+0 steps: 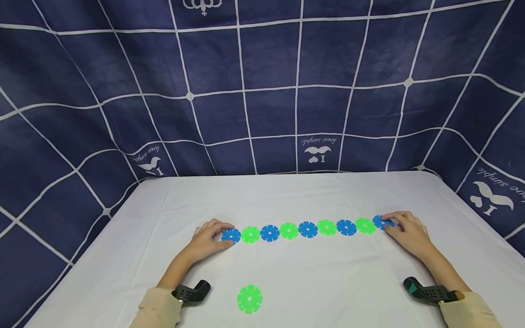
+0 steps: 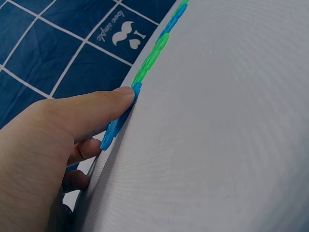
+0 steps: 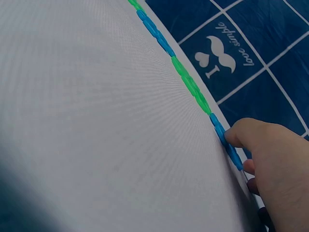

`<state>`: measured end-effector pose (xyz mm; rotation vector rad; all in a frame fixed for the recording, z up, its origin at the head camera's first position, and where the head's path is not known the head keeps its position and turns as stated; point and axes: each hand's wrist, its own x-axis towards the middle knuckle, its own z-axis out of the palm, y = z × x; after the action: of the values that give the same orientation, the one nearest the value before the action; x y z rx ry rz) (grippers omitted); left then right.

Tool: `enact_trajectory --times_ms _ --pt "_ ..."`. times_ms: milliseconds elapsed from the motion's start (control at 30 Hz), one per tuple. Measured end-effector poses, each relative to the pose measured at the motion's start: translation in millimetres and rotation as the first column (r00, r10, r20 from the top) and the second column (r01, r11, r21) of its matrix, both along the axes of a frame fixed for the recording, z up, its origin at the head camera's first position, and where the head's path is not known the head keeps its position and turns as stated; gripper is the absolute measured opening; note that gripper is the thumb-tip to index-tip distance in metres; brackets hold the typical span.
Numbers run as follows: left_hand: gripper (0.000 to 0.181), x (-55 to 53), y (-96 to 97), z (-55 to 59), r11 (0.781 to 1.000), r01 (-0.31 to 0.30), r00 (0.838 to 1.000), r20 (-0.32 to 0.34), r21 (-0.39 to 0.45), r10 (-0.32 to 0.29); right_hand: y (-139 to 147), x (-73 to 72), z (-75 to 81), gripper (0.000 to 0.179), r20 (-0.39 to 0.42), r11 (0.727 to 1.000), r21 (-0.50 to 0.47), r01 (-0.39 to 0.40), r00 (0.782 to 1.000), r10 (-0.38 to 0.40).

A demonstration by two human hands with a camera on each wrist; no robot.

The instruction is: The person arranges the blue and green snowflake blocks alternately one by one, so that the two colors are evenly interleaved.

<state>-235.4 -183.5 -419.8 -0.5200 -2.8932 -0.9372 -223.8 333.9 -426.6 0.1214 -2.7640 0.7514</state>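
A row of flat, notched plastic interlocking discs, alternating blue and green, lies across the white table. My left hand (image 1: 204, 242) pinches the blue disc (image 1: 235, 233) at the row's left end, thumb on the near edge and a finger on the far edge. At the other end, my right hand (image 1: 410, 234) holds the last blue disc (image 1: 379, 224) between thumb and fingers. Edge to edge, a green disc (image 2: 153, 57) follows the left blue one in the left wrist view. In the right wrist view a green disc (image 3: 190, 84) adjoins the blue disc (image 3: 226, 142) by my thumb.
One loose green disc (image 1: 250, 305) lies nearer to me on the white tablecloth (image 1: 320, 284), left of the middle. Behind the table's far edge hangs a dark blue curtain (image 1: 269, 112) with white grid lines. Black wrist devices (image 1: 192, 292) sit at both cuffs.
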Motion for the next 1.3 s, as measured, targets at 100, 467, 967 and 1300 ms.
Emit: enact_trajectory --times_ms 100,467,967,1300 --pt "0.042 0.5 -0.1 -1.2 1.0 0.0 1.0 -0.003 0.006 0.0 0 0.1 0.4 0.029 0.01 1.0 -0.002 0.0 1.0 0.0" --pt "0.042 -0.3 -0.3 1.7 1.0 0.012 1.0 -0.018 -0.007 -0.012 -10 1.0 10.1 0.029 -0.078 0.994 -0.106 0.015 0.997 -0.024" --pt "0.043 -2.5 -2.7 -2.7 1.0 0.011 1.0 -0.016 0.004 -0.011 -109 16.1 50.8 0.022 -0.199 0.941 0.085 -0.328 0.92 0.338" --pt "0.042 0.1 -1.5 -1.4 1.0 0.021 1.0 -0.017 0.015 -0.021 -184 42.1 52.1 0.023 -0.089 0.81 0.2 -0.552 0.813 0.576"
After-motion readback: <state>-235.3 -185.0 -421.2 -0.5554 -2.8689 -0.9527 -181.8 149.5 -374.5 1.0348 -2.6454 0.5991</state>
